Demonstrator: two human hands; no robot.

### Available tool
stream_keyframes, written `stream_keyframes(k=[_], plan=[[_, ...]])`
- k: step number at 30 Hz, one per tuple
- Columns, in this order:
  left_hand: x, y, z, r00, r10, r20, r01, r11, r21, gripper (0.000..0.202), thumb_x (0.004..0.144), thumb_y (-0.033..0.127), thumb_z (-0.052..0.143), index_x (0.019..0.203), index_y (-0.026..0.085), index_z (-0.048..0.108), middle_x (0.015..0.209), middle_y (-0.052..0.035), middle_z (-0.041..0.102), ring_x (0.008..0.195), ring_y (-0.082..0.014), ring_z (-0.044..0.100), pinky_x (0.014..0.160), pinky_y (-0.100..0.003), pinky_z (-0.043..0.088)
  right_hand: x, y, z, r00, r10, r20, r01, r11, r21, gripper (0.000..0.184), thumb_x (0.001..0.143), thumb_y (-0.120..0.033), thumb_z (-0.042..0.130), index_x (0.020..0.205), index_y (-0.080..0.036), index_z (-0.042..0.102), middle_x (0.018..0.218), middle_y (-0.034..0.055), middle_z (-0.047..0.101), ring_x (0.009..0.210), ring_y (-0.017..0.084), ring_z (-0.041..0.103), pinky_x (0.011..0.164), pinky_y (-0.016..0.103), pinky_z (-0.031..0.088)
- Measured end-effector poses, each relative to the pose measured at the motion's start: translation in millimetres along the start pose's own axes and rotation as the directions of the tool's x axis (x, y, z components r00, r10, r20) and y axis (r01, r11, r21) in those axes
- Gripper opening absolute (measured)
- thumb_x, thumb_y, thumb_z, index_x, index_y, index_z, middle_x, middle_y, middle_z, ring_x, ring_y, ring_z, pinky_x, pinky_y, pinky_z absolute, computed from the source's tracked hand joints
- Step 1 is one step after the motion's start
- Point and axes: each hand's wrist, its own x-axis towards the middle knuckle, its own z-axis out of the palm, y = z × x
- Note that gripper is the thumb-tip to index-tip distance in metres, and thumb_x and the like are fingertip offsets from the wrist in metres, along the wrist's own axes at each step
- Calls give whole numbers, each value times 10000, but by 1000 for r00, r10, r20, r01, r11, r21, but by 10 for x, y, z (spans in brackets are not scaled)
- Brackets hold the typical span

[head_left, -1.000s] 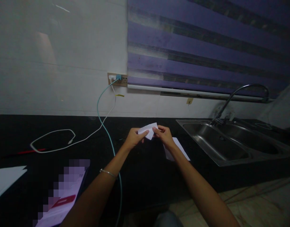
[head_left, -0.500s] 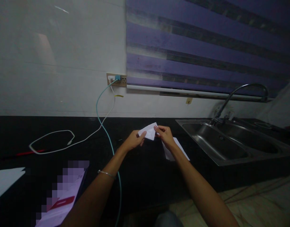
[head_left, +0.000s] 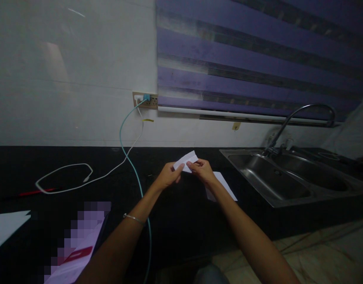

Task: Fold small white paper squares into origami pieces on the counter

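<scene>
A small folded piece of white paper is held above the black counter, between both my hands. My left hand pinches its left end with thumb and fingers closed. My right hand pinches the paper's lower right part, fingers curled onto it. Another white sheet lies flat on the counter just right of my right wrist, partly hidden by my forearm.
A steel sink with a curved tap sits at the right. A teal cable and a white cable run from a wall socket. Papers lie at the lower left, and a red pen lies beside the white cable.
My right hand has slid left along the paper, closer to my left hand. The paper looks narrower and tilted up a little more.
</scene>
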Motion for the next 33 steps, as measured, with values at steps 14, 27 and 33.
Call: stream_keyframes(k=[14, 27, 33], plan=[[20, -163, 4, 993, 25, 112, -19, 999, -48, 527, 898, 602, 350, 669, 157, 514, 412, 33, 468, 365, -92, 431, 410, -202, 315, -19, -57, -28, 1000, -17, -14, 17, 999, -51, 355, 634, -449, 777, 759, -127, 696, 718, 73, 702, 608, 172, 622, 564, 272, 448], [3, -149, 81, 998, -33, 61, 34, 999, -16, 402, 888, 531, 438, 740, 162, 497, 447, 45, 470, 352, -87, 440, 350, -180, 307, 6, 25, 25, 997, -71, 1, 71, 997, -5, 397, 687, -498, 724, 860, -145, 675, 750, 51, 691, 611, 154, 597, 556, 258, 444], [14, -128, 113, 1000, -17, 24, 17, 1000, -15, 408, 874, 522, 453, 696, 158, 498, 414, 50, 458, 337, -84, 437, 349, -174, 301, -18, -1, 22, 999, -22, 35, 21, 999, 29, 411, 641, -434, 779, 902, -125, 705, 848, 94, 714, 688, 182, 637, 634, 293, 486]])
